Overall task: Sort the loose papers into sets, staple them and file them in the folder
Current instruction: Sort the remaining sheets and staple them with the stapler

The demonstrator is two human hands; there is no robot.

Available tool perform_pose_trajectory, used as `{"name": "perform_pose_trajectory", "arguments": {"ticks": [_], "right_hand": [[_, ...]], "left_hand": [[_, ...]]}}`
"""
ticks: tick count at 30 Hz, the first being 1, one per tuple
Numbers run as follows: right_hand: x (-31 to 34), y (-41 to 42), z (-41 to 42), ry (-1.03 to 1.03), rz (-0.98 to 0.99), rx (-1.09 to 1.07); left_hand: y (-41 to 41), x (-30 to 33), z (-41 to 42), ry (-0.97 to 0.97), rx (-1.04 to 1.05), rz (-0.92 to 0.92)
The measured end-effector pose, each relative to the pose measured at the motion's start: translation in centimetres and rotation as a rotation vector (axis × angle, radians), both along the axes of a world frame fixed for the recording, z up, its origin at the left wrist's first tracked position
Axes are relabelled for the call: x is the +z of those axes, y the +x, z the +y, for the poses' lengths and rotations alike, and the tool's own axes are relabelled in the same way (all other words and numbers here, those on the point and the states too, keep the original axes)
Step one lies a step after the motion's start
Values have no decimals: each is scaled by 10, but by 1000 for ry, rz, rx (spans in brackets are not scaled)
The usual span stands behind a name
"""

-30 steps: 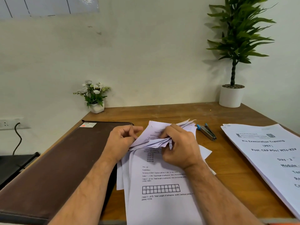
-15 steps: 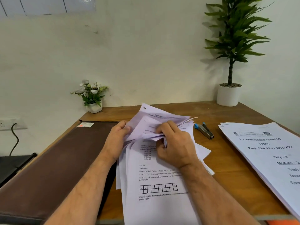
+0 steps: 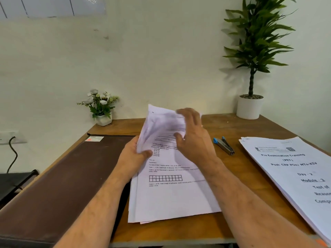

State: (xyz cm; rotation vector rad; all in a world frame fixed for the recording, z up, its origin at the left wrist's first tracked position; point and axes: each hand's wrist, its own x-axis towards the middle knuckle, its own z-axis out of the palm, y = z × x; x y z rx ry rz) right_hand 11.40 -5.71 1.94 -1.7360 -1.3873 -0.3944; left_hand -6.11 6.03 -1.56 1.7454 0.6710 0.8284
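A loose pile of printed papers (image 3: 172, 199) lies in the middle of the wooden desk (image 3: 223, 228). My left hand (image 3: 133, 156) grips the left edge of several sheets (image 3: 159, 122) and holds them lifted upright. My right hand (image 3: 195, 138) hovers over the pile beside the raised sheets, blurred, fingers spread. A second set of papers (image 3: 293, 172) with a printed title page lies at the right. A blue and grey stapler (image 3: 223, 145) sits between the two piles. The closed brown folder (image 3: 53, 185) lies at the left.
A small white pot of flowers (image 3: 102, 108) stands at the back left. A tall green plant in a white pot (image 3: 249, 106) stands at the back right. A wall socket with a black cable (image 3: 12, 145) is off the desk to the left.
The upper sheets have been lifted from a low fan to upright. My right hand has let go of them and opened. The view has risen slightly.
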Motion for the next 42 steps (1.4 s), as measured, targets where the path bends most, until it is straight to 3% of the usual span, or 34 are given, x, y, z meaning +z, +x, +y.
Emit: {"name": "perform_pose_trajectory", "arguments": {"ticks": [3, 6, 11, 14, 16, 22, 26, 32, 39, 42], "right_hand": [[-12, 15, -11, 38, 174, -137], [-26, 27, -22, -106, 422, -221], [-21, 27, -33, -145, 649, -56], [-22, 25, -35, -107, 1050, 148], [-27, 21, -36, -183, 1210, 288], [-3, 23, -45, -147, 1278, 362], [58, 29, -60, -103, 1070, 298], [117, 24, -76, 153, 930, 315], [56, 11, -101, -20, 860, 171], [52, 11, -103, 49, 872, 128]], "left_hand": [[-1, -1, 4, -93, 12, -53], [0, 3, 2, -206, 16, -129], [-1, 5, 3, -301, 22, -237], [0, 5, 0, -303, 33, -275], [3, 4, -4, -277, 4, -254], [1, 28, -26, -280, 69, -304], [1, 80, -43, -274, -27, -360], [16, 145, -64, -17, -10, -483], [18, 72, -93, 137, -14, -104], [20, 72, -102, 88, 41, -121]]}}
